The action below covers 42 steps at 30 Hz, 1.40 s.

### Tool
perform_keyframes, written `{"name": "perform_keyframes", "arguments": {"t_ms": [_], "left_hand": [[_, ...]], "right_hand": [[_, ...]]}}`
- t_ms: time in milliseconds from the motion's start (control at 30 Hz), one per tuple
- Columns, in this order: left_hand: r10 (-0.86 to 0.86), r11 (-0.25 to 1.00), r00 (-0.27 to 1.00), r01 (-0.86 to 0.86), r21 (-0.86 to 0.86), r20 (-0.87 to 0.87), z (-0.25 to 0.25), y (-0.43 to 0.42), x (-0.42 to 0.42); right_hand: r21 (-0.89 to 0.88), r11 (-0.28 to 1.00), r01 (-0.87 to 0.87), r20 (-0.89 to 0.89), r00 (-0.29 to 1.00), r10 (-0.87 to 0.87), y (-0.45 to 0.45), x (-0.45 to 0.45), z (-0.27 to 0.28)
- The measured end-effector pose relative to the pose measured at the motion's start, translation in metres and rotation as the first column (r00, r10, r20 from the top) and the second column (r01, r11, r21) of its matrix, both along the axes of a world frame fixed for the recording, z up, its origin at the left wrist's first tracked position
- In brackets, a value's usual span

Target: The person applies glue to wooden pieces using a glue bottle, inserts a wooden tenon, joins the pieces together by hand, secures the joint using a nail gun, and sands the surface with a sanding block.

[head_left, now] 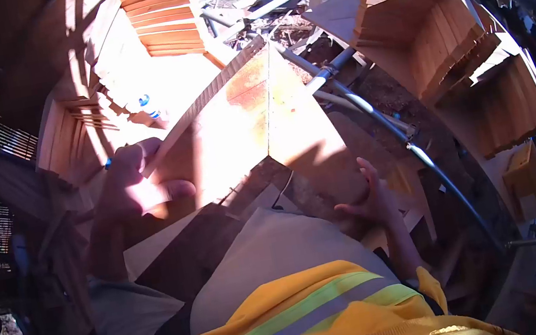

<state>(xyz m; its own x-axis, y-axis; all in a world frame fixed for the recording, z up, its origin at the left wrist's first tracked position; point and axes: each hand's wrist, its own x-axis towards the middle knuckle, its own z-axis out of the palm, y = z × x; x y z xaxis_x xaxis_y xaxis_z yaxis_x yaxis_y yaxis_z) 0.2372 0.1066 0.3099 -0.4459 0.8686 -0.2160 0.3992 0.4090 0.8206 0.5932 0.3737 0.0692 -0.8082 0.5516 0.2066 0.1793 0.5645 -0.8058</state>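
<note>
Left hand [129, 184] grips left end of angled wooden piece [227, 128], thumb on top. Piece runs left to right across seam [268, 108]. Right hand [376, 196] spread, just beside right end, contact unclear.

one view only: a head camera looks forward and steeply down, its wide picture rounded and dark at the corners. nearest, along the bottom edge, is the wearer's orange shirt with lime and grey-blue stripes [305, 316]; the bare left hand [141, 184] and bare right hand [372, 196] show mid-view, with stacked orange-brown angular wooden pieces [418, 28] farther off.
</note>
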Motion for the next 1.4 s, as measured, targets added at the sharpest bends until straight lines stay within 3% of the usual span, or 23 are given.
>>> {"name": "perform_keyframes", "arguments": {"t_ms": [67, 100, 167, 267, 333, 367, 433, 500, 600, 633, 667, 700, 767, 833, 900, 967, 1067, 1100, 1167, 1200, 1233, 1300, 1400], "left_hand": [[-0.117, 0.989, 0.988, 0.108, -0.099, -0.098, 0.014, 0.023, -0.031], [-0.132, 0.988, 0.979, 0.116, -0.103, -0.157, 0.023, 0.042, -0.037], [-0.169, 0.963, 0.892, 0.241, 0.123, -0.419, 0.046, 0.099, -0.049], [-0.097, 0.898, 0.695, 0.37, 0.238, -0.712, 0.089, 0.17, -0.058], [0.061, 0.863, 0.544, 0.393, 0.318, -0.837, 0.105, 0.18, -0.063], [0.154, 0.854, 0.463, 0.382, 0.353, -0.873, 0.11, 0.18, -0.067], [0.329, 0.845, 0.301, 0.329, 0.421, -0.895, 0.116, 0.173, -0.076], [0.475, 0.837, 0.139, 0.233, 0.495, -0.869, 0.12, 0.162, -0.082], [0.59, 0.807, -0.028, 0.012, 0.59, -0.807, 0.102, 0.141, -0.093], [0.626, 0.775, -0.032, -0.087, 0.626, -0.779, 0.092, 0.127, -0.102], [0.683, 0.717, 0.106, -0.288, 0.635, -0.723, 0.067, 0.101, -0.111], [0.728, 0.649, 0.097, -0.414, 0.638, -0.678, 0.044, 0.088, -0.116], [0.88, 0.474, 0.3, -0.536, 0.698, -0.367, 0.006, 0.046, -0.12], [0.943, 0.313, 0.133, -0.664, 0.679, -0.305, -0.012, 0.04, -0.096], [0.944, 0.29, 0.112, -0.727, 0.623, -0.31, -0.029, 0.036, -0.068], [0.945, 0.257, 0.071, -0.765, 0.591, -0.319, -0.032, 0.058, -0.048], [0.781, 0.314, 0.024, -0.879, 0.359, -0.624, -0.033, 0.098, -0.013], [0.701, 0.348, 0.044, -0.892, 0.287, -0.712, -0.033, 0.102, -0.007], [0.875, 0.259, 0.081, -0.911, 0.32, -0.478, -0.036, 0.114, 0.008], [0.879, 0.249, 0.083, -0.919, 0.305, -0.47, -0.036, 0.114, 0.014], [0.874, 0.218, 0.047, -0.927, 0.304, -0.483, -0.037, 0.115, 0.017], [0.873, 0.196, 0.025, -0.933, 0.302, -0.488, -0.046, 0.109, 0.022], [0.921, 0.109, -0.002, -0.959, 0.263, -0.39, -0.064, 0.09, 0.032]], "right_hand": [[-0.017, 0.998, 0.068, -0.076, 0.995, -0.069, 0.007, -0.023, -0.029], [0.07, 0.995, 0.065, -0.177, 0.983, -0.052, 0.013, -0.039, -0.043], [0.163, 0.985, 0.06, -0.274, 0.962, -0.013, 0.03, -0.072, -0.075], [0.009, 0.978, 0.206, -0.021, 0.978, -0.206, 0.059, -0.131, -0.093], [-0.245, 0.923, 0.297, -0.232, 0.906, -0.353, 0.093, -0.197, -0.049], [-0.329, 0.896, 0.299, -0.302, 0.865, -0.4, 0.116, -0.228, -0.035], [-0.432, 0.902, 0.023, -0.545, 0.79, -0.281, 0.178, -0.284, -0.022], [-0.503, 0.855, -0.13, -0.649, 0.71, -0.274, 0.233, -0.326, 0.005], [-0.529, 0.846, -0.068, -0.617, 0.715, -0.329, 0.34, -0.377, 0.013], [-0.54, 0.84, -0.056, -0.623, 0.698, -0.354, 0.374, -0.395, 0.009], [-0.558, 0.83, -0.012, -0.616, 0.675, -0.405, 0.409, -0.418, -0.005], [-0.581, 0.813, 0.038, -0.601, 0.654, -0.46, 0.439, -0.438, -0.023], [-0.586, 0.788, 0.19, -0.546, 0.626, -0.557, 0.484, -0.464, -0.047], [-0.573, 0.727, 0.378, -0.383, 0.661, -0.645, 0.519, -0.479, -0.058], [-0.518, 0.625, 0.584, -0.049, 0.71, -0.703, 0.56, -0.492, -0.077], [-0.522, 0.491, 0.698, 0.135, 0.636, -0.76, 0.602, -0.516, -0.129], [-0.351, 0.607, 0.713, 0.122, 0.677, -0.725, 0.664, -0.534, -0.189], [-0.393, 0.554, 0.733, 0.169, 0.65, -0.741, 0.67, -0.537, -0.195], [-0.464, 0.397, 0.792, 0.284, 0.558, -0.78, 0.683, -0.539, -0.205], [-0.486, 0.289, 0.825, 0.35, 0.487, -0.8, 0.689, -0.539, -0.203], [-0.485, 0.288, 0.826, 0.349, 0.484, -0.802, 0.693, -0.541, -0.203], [-0.43, 0.106, 0.897, 0.348, 0.273, -0.897, 0.705, -0.541, -0.212], [-0.345, 0.081, 0.935, 0.361, 0.212, -0.908, 0.73, -0.538, -0.232]]}}
